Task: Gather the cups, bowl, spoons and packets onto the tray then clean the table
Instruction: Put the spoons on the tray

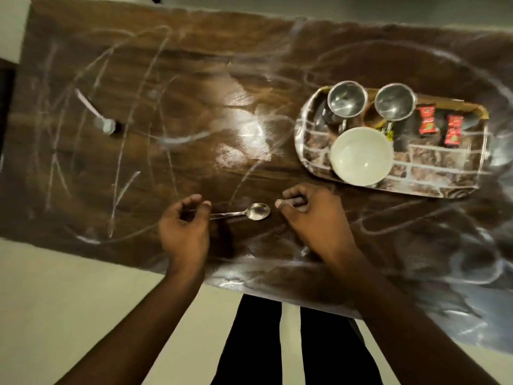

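**Inspector:** Contents of the tray (pixel 433 173)?

**Assistant:** Two steel cups (pixel 347 99) stand side by side along its far edge. A white bowl (pixel 361 155) sits at its near edge. Two red packets (pixel 426 121) lie to the right of the cups.

**Inspector:** Items off the tray?

**Assistant:** One spoon (pixel 258 211) lies on the table (pixel 194 79) just left of the tray's near corner. A second spoon (pixel 105 124), blurred, lies far to the left of the tray.

**Inspector:** Hands?

**Assistant:** The left hand (pixel 184 226) has thumb and fingers curled around the handle end of the spoon. The right hand (pixel 313 215), just in front of the tray, is curled closed with nothing visible in it.

**Inspector:** Surface?

**Assistant:** Chalky streaks (pixel 116 176) run across the table all around the tray.
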